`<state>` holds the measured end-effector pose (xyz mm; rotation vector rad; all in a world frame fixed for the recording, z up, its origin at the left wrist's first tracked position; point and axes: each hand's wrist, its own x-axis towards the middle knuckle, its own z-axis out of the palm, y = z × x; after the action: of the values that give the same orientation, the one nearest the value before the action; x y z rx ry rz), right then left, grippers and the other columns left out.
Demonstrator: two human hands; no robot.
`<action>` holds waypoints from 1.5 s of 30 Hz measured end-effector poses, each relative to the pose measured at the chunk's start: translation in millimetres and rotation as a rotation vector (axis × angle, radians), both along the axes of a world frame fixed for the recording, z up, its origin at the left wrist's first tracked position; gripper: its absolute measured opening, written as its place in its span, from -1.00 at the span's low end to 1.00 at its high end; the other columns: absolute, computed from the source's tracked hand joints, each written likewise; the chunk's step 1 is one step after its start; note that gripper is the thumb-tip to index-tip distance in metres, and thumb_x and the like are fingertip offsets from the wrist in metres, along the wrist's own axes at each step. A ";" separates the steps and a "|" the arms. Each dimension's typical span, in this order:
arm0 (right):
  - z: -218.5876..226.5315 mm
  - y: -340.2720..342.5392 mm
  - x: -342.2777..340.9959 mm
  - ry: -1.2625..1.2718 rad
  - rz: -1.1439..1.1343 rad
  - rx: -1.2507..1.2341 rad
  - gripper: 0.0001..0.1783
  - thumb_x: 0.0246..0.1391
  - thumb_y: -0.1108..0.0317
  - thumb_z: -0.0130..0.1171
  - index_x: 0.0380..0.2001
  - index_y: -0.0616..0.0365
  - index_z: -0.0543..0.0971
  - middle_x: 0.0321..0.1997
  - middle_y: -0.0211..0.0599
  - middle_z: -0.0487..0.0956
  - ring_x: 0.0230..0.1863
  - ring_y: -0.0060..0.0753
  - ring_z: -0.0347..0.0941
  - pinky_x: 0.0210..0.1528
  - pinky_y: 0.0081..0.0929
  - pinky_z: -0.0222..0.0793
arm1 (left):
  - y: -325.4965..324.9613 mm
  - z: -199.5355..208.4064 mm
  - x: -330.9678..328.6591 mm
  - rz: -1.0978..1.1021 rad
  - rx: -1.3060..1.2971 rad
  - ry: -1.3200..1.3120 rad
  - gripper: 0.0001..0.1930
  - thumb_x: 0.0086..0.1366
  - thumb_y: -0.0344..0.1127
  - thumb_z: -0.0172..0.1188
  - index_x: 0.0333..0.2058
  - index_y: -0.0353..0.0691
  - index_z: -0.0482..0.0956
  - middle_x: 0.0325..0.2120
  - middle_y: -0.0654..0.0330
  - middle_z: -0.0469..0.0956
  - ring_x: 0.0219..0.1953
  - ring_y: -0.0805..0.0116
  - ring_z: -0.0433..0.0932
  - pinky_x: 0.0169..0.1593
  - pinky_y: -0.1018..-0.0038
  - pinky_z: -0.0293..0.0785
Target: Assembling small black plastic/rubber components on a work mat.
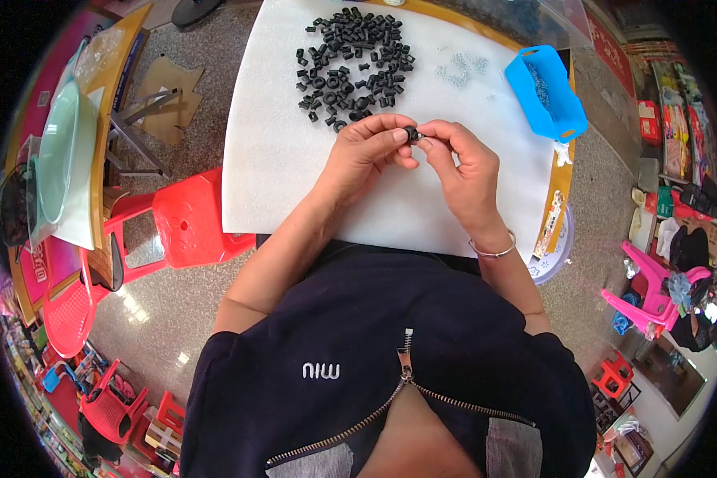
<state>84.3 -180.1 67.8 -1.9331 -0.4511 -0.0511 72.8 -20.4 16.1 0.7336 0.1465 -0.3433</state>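
Up near the middle of the frame, both hands met over the white foam sheet (295, 175). The left hand (366, 151) had its thumb and forefinger pinched together on a small black ring-shaped part (411, 134), and the right hand (462, 163) had its fingertips closed on the same piece from the other side, perhaps pressing something tiny into it; what, I could not make out. To my eye this sort of fitting went best with the part held square between the pads, turned so its opening faced the working fingers, and with only light pressure so it would not spring loose.

Just above the hands, toward the top centre, lay a loose heap of black parts (350, 60), well within reach. To its right was a thin scatter of small pale springs or clips (458, 70), too small to tell which, and beyond them a blue plastic basket (548, 92) at the upper right. Nothing lay between the hands and the heap. A silver bangle (494, 248) sat on the right wrist. Off the sheet, at the left of the frame, stood a red plastic stool (187, 223) close to the table's edge, with a pink chair (653, 291) at the right.
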 end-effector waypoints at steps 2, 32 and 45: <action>2.1 0.2 0.5 -0.044 0.005 -0.041 -0.86 0.04 0.52 0.11 -0.29 0.21 0.55 -0.38 -0.29 0.58 -0.42 -0.51 0.49 -0.38 -0.60 0.38 | -0.4 0.7 -0.6 0.012 0.007 -0.001 -0.78 0.22 -0.43 0.12 -0.16 -0.36 0.50 -0.36 0.16 0.55 -0.44 0.46 0.53 -0.28 0.50 0.56; -1.4 -6.4 2.1 0.071 -0.081 -0.020 -0.86 0.03 0.51 0.13 -0.29 0.23 0.56 -0.36 -0.24 0.60 -0.40 -0.51 0.51 -0.34 -0.57 0.42 | -6.3 7.6 -2.2 0.063 0.126 -0.005 -0.81 0.23 -0.47 0.10 -0.18 -0.39 0.49 -0.39 0.15 0.53 -0.42 0.44 0.53 -0.27 0.52 0.55; -2.0 -0.2 0.9 -0.133 -0.013 -0.102 -0.89 0.03 0.55 0.11 -0.32 0.22 0.54 -0.45 -0.28 0.54 -0.49 -0.52 0.45 -0.47 -0.60 0.33 | -4.6 2.9 -1.6 0.046 0.077 -0.040 -0.81 0.24 -0.47 0.10 -0.17 -0.38 0.49 -0.38 0.15 0.55 -0.42 0.43 0.55 -0.26 0.49 0.57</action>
<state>85.2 -180.3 65.9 -2.0411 -0.5383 -0.1685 71.1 -25.0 19.0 0.8115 0.1390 -0.2796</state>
